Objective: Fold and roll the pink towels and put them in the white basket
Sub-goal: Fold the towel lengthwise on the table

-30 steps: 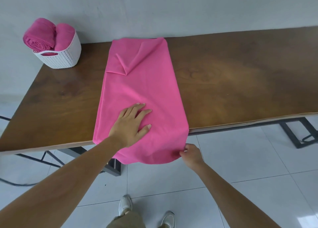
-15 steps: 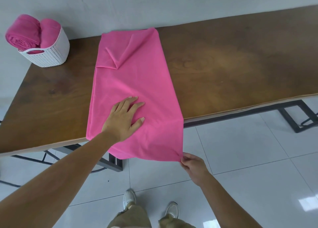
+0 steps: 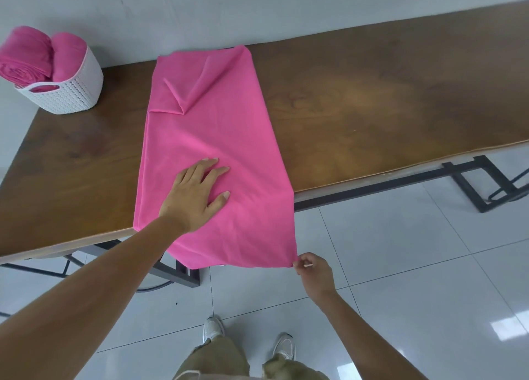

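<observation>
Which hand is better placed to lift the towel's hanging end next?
Probably the right hand: it pinches the overhanging corner of the pink towel, while the left hand lies flat on it.

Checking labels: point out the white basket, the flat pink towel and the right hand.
white basket (image 3: pixel 70 97), head view, perforated front wall.
flat pink towel (image 3: pixel 229 127), head view, bare middle.
right hand (image 3: pixel 316 273), head view, back of hand.

Soft, even light is filling the scene, leaving only a faint shadow beside the left hand (image 3: pixel 194 196) on the pink towel (image 3: pixel 217 127). A warm sheen is spreading over the tabletop (image 3: pixel 357 104) middle. White glare is glinting on the floor tiles (image 3: pixel 511 326). Wide-angle distortion is bowing the tabletop's edges.
</observation>
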Available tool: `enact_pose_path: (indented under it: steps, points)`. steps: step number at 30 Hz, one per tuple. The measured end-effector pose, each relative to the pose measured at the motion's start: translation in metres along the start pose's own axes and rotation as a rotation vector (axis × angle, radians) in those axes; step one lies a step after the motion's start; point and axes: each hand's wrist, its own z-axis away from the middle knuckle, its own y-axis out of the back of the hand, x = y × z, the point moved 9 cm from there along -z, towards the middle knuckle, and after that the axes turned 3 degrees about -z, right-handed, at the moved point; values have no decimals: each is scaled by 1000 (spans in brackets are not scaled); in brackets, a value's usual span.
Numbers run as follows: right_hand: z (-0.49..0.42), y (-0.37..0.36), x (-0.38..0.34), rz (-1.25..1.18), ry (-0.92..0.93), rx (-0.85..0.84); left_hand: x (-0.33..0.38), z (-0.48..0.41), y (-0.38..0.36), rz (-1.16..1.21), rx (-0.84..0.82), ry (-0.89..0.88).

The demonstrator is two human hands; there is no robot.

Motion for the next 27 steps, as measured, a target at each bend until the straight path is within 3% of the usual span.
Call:
enact_pose_path:
  steps: [6,11,19,27]
  points:
    - [4,22,-30,-31,65,40,1,0,1,4,1,-5]
    - [8,42,-102,44,317,48,2,0,0,8,4,-9]
    - [20,53,-225,292,684,-6,2,1,2,67,31,-30]
    - [-25,22,-292,692,855,27,-31,-41,18,295,87,-41]
